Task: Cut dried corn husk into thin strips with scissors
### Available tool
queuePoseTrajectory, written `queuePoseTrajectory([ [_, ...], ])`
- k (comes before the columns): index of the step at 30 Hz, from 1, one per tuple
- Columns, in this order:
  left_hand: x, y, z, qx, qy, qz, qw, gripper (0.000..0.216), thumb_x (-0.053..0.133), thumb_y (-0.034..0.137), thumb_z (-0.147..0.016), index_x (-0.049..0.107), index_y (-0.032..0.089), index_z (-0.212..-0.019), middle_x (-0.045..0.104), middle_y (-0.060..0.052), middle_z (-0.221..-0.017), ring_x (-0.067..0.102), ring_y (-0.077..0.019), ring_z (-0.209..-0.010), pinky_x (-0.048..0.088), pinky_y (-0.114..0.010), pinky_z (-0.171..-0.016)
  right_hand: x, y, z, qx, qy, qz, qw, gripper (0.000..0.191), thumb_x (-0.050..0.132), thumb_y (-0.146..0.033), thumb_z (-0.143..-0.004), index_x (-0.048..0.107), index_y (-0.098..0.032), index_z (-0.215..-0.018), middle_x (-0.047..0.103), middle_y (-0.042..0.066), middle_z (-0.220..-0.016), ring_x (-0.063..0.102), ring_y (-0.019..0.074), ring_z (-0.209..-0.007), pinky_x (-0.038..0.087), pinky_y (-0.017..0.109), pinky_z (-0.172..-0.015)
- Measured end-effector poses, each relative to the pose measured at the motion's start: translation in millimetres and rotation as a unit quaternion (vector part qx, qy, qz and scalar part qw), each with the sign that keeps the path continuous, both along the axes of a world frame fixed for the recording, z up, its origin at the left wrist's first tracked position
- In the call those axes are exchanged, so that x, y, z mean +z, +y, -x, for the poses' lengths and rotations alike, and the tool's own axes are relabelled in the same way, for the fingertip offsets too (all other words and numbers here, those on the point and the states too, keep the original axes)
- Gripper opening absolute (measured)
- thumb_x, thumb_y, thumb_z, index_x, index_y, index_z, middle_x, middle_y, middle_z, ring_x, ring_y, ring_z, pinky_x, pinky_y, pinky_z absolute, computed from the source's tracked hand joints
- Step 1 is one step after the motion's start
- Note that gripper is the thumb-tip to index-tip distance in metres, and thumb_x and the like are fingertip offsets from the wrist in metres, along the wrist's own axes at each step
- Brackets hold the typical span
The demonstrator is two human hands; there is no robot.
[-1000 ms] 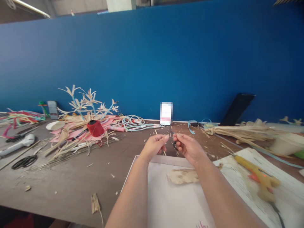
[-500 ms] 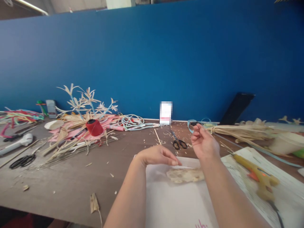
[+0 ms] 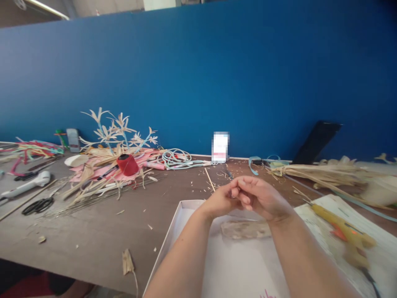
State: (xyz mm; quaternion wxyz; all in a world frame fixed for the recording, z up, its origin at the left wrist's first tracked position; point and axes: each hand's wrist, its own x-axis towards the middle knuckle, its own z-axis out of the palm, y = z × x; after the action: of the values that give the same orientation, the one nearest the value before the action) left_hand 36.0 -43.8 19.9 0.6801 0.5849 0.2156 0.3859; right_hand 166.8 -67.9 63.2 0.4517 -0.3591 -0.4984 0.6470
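My left hand [image 3: 221, 201] and my right hand [image 3: 259, 197] meet above the far edge of a white tray [image 3: 173, 231], fingertips pinched together. Whatever sits between the fingers is too small to make out. Under the hands a flat, pale dried husk piece [image 3: 246, 229] lies in the tray. A thin wooden stick [image 3: 210, 179] lies on the brown table [image 3: 93, 231] just beyond the left hand.
A red thread spool [image 3: 127, 164] sits in a heap of dried leaves and straw flowers [image 3: 118, 132] at the left, near black scissors [image 3: 37, 205]. A yellow glue gun [image 3: 341, 227] rests on paper at the right, behind it a straw bundle [image 3: 313, 171]. A blue wall [image 3: 198, 82] backs the table.
My right hand has come down and left from near the straw bundle. My left hand lifted off the tray, and the two now meet. The small scissors on the table are hidden behind them.
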Motion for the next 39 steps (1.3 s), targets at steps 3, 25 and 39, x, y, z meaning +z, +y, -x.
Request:
queuePoseTrajectory([
  [3,-2.1,9,2,0.056,0.023,0.041,0.997,0.023,0.068,0.032,-0.065,0.065,0.011,-0.072,0.063,-0.005,-0.064,0.057,-0.0112,-0.057,0.048,-0.026,-0.060,0.0,7,-9,-0.121,0.053,-0.056,0.990,0.020,0.060,-0.036,-0.074,0.064,-0.019,-0.084,0.058,0.001,-0.068,0.044,0.0067,-0.046,0.037,0.019,-0.040],
  [25,9.3,24,28,0.296,-0.032,0.021,0.954,0.036,0.060,0.039,-0.071,0.067,0.014,-0.096,0.064,-0.010,-0.091,0.053,-0.0093,-0.062,0.044,-0.017,-0.047,-7.6,17,-14,-0.200,0.059,-0.134,0.969,0.016,0.058,-0.037,-0.077,0.056,-0.021,-0.077,0.038,-0.005,-0.059,0.040,0.0070,-0.050,0.041,0.021,-0.052],
  [39,8.2,23,24,0.215,-0.112,0.080,0.967,0.027,0.069,0.033,-0.064,0.066,0.011,-0.079,0.062,-0.002,-0.065,0.055,-0.0073,-0.055,0.048,-0.022,-0.059,-9.4,23,-21,-0.253,0.124,-0.101,0.954,0.016,0.066,-0.028,-0.072,0.067,-0.019,-0.085,0.051,-0.002,-0.065,0.045,0.0048,-0.053,0.046,0.015,-0.051],
])
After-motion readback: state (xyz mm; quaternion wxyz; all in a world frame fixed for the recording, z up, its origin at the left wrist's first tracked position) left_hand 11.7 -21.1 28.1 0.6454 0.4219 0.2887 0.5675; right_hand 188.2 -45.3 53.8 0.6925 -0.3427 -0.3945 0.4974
